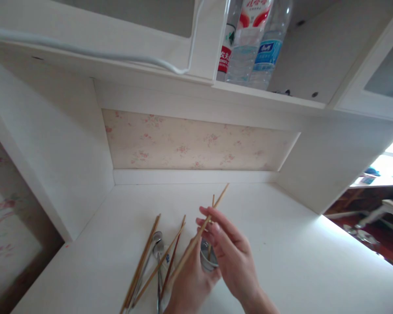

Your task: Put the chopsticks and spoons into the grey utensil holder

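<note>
My right hand (231, 255) is raised over the white desk (281, 244), its fingers pinched on a wooden chopstick (220, 199) that slants up to the right. My left hand (190, 283) sits below it, wrapped round a small metal cup (207, 258) that has another chopstick standing in it. To the left on the desk lie several more wooden chopsticks (144, 257) and two metal spoons (157, 246), fanned out and partly crossing.
The desk sits in a white alcove with a floral back panel (196, 144). Overhead, a shelf holds plastic water bottles (249, 39). A white cable (85, 52) runs along the upper cabinet. At right the room opens onto a red floor.
</note>
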Demonstrator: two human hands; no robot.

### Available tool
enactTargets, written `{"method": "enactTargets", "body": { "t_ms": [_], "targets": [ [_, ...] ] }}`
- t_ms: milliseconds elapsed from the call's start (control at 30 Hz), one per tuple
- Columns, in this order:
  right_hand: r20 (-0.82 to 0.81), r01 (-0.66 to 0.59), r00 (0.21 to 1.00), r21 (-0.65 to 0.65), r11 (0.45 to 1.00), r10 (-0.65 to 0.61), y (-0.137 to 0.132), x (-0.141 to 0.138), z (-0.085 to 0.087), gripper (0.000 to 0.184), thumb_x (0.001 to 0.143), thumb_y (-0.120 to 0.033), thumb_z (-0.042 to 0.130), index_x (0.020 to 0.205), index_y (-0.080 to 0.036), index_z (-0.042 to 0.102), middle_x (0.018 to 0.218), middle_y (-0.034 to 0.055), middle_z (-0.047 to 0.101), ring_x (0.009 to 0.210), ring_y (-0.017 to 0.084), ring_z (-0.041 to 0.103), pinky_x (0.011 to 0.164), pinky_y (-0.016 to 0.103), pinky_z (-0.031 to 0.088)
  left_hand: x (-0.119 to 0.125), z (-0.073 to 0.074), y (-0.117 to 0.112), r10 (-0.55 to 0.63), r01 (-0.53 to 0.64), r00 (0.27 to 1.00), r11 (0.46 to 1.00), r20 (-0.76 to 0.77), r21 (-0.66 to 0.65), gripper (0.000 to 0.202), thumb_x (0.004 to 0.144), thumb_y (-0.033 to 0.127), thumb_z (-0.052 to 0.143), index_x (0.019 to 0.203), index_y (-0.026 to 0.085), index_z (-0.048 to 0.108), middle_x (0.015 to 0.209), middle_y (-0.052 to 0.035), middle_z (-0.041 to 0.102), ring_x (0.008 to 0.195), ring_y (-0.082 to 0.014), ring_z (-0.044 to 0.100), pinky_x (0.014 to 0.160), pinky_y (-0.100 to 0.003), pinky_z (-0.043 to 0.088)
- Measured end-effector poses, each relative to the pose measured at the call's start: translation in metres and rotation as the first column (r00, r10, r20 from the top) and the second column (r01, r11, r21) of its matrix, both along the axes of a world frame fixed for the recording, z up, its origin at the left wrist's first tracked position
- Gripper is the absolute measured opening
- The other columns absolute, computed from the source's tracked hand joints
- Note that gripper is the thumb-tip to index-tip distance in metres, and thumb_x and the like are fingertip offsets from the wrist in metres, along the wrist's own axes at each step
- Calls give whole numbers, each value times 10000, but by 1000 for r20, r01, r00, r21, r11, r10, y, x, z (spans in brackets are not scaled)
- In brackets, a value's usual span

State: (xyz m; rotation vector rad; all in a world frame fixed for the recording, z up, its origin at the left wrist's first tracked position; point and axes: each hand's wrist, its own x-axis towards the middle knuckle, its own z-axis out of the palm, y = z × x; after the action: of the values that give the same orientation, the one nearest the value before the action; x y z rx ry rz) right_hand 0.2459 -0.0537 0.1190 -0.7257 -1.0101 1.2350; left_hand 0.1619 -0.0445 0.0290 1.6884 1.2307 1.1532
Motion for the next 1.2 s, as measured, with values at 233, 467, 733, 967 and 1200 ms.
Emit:
{"method": "enactTargets", "body": {
  "t_ms": [233,467,733,967,1200],
  "targets": [
    [62,369,927,14,929,-369,31,58,-15,302,791,-362,714,1069,-244,712,1191,62,669,954,190,651,938,401,500,-3,8,-6,7,-17,996,994,-94,-112,793,658,350,711,1377,216,405,1360,-116,535,1236,-279,517,1043,-373,407],
    [164,444,879,64,894,-448,31,75,-36,535,779,-362,721,1270,-266,530,1088,85,713,833,180,658,782,361,521,-2,6,-7,-20,9,997,990,-78,-139,818,676,382,711,1402,255,356,1400,-56,501,1280,-231,472,1081,-314,351],
    [173,355,922,-28,934,-346,39,62,-62,482,734,-388,740,1172,-237,606,1015,80,723,849,200,651,743,341,519,-1,3,-8,-1,-13,996,989,-89,-147,821,682,382,709,1406,240,348,1413,-63,484,1294,-226,452,1083,-297,338],
    [238,303,933,-112,946,-270,38,55,-67,332,743,-448,719,961,-198,692,925,66,716,819,202,633,737,314,500,-1,5,-8,12,-29,993,989,-117,-142,821,681,393,710,1402,236,350,1418,-61,478,1300,-220,444,1078,-291,343],
    [272,275,934,-140,951,-230,37,50,-68,337,751,-481,703,916,-187,693,858,59,712,792,205,621,711,299,478,0,6,-9,12,-26,993,992,-117,-123,803,689,386,694,1395,212,353,1407,-89,487,1289,-242,458,1069,-329,363]
  ]
}}
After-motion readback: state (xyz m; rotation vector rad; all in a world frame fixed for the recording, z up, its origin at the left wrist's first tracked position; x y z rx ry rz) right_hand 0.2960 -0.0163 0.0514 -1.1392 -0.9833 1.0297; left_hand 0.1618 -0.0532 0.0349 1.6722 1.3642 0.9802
